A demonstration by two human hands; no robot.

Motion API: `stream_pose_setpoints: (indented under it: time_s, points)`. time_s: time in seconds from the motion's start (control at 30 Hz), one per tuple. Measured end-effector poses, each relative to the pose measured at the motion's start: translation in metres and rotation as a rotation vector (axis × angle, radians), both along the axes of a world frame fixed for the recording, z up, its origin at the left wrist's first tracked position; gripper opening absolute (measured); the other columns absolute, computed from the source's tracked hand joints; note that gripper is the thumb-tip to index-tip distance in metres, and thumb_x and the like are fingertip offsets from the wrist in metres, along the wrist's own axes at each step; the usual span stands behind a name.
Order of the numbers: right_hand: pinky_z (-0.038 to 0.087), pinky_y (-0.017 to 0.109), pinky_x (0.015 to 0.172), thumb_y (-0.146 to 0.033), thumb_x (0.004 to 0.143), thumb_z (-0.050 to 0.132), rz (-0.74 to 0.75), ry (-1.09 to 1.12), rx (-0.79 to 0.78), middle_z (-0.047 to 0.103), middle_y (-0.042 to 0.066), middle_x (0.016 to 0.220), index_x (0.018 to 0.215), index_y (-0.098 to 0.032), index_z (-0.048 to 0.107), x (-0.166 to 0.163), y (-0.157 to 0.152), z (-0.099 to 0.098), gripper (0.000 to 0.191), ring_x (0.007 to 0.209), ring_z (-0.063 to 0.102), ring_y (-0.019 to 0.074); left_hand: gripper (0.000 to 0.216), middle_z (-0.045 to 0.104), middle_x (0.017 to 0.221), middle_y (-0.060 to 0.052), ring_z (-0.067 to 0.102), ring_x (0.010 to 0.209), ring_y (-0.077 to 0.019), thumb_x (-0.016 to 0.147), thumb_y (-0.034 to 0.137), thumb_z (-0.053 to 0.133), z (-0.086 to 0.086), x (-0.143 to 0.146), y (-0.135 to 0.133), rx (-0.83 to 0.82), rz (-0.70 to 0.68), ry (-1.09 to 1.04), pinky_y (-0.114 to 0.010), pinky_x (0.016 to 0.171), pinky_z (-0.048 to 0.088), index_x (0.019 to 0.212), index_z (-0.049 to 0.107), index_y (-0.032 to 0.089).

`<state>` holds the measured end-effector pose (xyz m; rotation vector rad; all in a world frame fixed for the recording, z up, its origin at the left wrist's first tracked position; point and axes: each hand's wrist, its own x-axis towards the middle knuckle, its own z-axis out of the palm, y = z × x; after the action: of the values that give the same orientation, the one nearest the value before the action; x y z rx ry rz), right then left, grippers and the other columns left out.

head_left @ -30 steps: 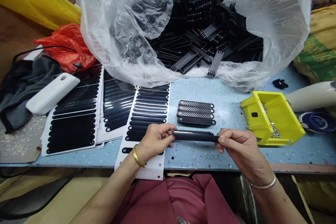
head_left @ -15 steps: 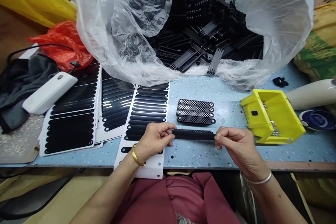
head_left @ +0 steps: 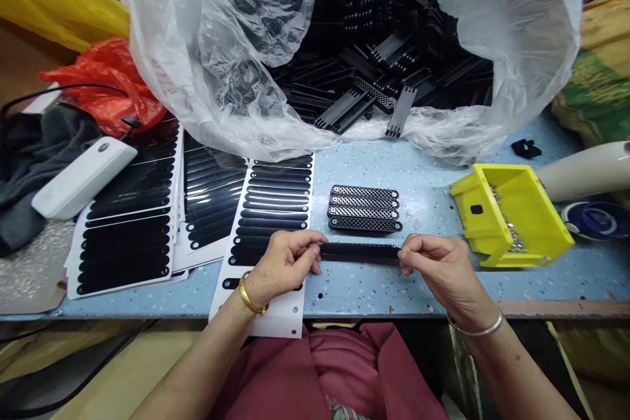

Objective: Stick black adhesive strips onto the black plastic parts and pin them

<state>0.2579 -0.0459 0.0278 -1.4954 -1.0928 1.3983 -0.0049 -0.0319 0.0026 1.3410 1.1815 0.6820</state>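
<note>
A long black plastic grille strip [head_left: 359,251] is held level just above the blue table [head_left: 423,197]. My left hand [head_left: 285,266] pinches its left end and my right hand [head_left: 438,269] pinches its right end. Just behind it, several finished mesh-faced grille strips [head_left: 364,209] lie side by side in a neat row. Under my left hand lies a white backing sheet of black oval stickers [head_left: 275,210].
A big clear plastic bag [head_left: 221,59] full of black plastic parts [head_left: 388,46] fills the back. More sticker sheets [head_left: 132,210] and a white power bank [head_left: 81,177] lie left. A yellow bin [head_left: 512,216] with small metal pieces stands right, beside a white tool [head_left: 585,170].
Both hands have lowered the strip slightly towards the table and rolled it flatter; the view has shifted a little to the right.
</note>
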Motion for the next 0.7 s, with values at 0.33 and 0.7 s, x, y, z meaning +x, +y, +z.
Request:
stream_pose_setpoints:
  time_s: [0.33, 0.7]
  points:
    - [0.040, 0.024, 0.045, -0.024, 0.065, 0.076, -0.012, 0.009, -0.023, 0.056, 0.001, 0.049, 0.052, -0.016, 0.063, 0.0002, 0.0018, -0.0062, 0.021, 0.046, 0.048, 0.0106, 0.021, 0.064, 0.055, 0.000, 0.067, 0.052, -0.0139, 0.080, 0.019, 0.054, 0.0011, 0.0029, 0.0019, -0.005, 0.020, 0.012, -0.021, 0.053, 0.053, 0.094, 0.066, 0.010]
    - [0.041, 0.024, 0.044, -0.026, 0.065, 0.075, -0.010, 0.026, -0.049, 0.056, 0.000, 0.046, 0.054, -0.016, 0.063, 0.0004, 0.0038, -0.0066, 0.019, 0.044, 0.048, 0.0108, 0.018, 0.064, 0.060, 0.000, 0.060, 0.053, -0.0096, 0.070, 0.015, 0.064, 0.0018, 0.0030, 0.0020, 0.093, 0.012, 0.123, -0.017, 0.048, 0.046, 0.087, 0.071, 0.013]
